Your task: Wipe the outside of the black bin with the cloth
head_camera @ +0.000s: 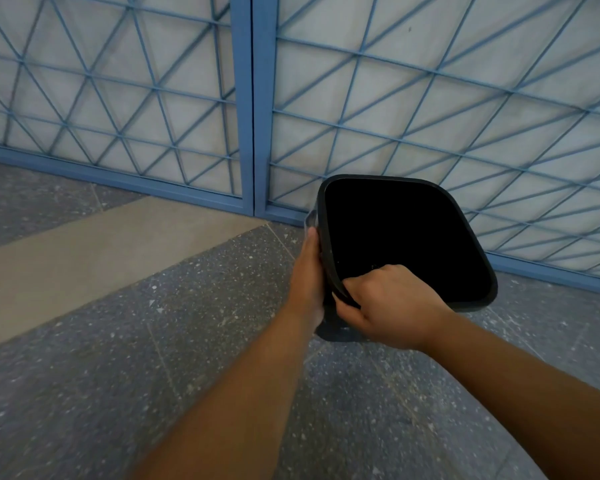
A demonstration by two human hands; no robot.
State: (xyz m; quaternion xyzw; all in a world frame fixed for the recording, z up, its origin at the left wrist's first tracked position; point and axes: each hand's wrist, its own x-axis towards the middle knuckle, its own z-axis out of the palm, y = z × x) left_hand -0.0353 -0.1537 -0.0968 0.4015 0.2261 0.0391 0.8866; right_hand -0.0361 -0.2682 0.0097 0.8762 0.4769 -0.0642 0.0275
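Observation:
The black bin (409, 237) is held off the floor and tilted, so its dark open mouth faces me. My right hand (392, 303) grips the near rim, with the fingers curled over the edge and the thumb on the outside. My left hand (309, 282) lies flat against the bin's outer left wall. A greyish cloth (336, 332) seems pressed under that palm; only a small part shows below the hand, at the bin's lower corner. The rest of the outer walls is hidden from me.
A blue metal gate (253, 109) with a diagonal lattice and pale panels stands right behind the bin. The floor is grey speckled stone (153, 375) with a beige strip (84, 247) on the left.

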